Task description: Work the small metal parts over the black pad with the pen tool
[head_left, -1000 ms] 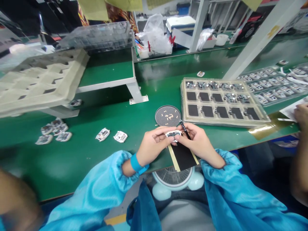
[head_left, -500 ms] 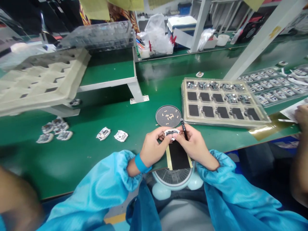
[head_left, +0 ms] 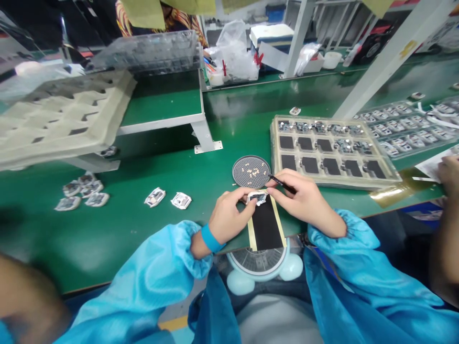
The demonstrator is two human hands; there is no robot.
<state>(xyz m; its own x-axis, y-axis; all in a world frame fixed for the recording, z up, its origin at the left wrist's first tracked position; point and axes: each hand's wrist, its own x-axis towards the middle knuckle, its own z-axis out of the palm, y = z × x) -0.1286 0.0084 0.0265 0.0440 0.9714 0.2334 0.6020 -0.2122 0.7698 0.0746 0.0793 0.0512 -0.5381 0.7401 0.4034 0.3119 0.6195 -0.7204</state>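
Observation:
My left hand (head_left: pixel 229 212) pinches a small white and metal part (head_left: pixel 256 197) just above a black mat with yellow edges (head_left: pixel 266 225) at the table's near edge. My right hand (head_left: pixel 301 198) is closed on black tweezers (head_left: pixel 282 183), whose tip points left toward a round grey mesh dish (head_left: pixel 250 171) holding several tiny pale pieces. The tweezers' tip sits near the dish's right rim, apart from the part in my left hand.
A beige tray (head_left: pixel 335 152) with black pads and several metal parts lies right of the dish. Loose parts (head_left: pixel 154 197) (head_left: pixel 180 200) (head_left: pixel 81 195) lie on the green table at left. A raised shelf (head_left: pixel 161 102) carries stacked trays. Another person's hand (head_left: pixel 450 167) is at far right.
My right hand let go of the small part and moved right and up, swinging the tweezers toward the mesh dish. My left hand keeps the part over the black mat.

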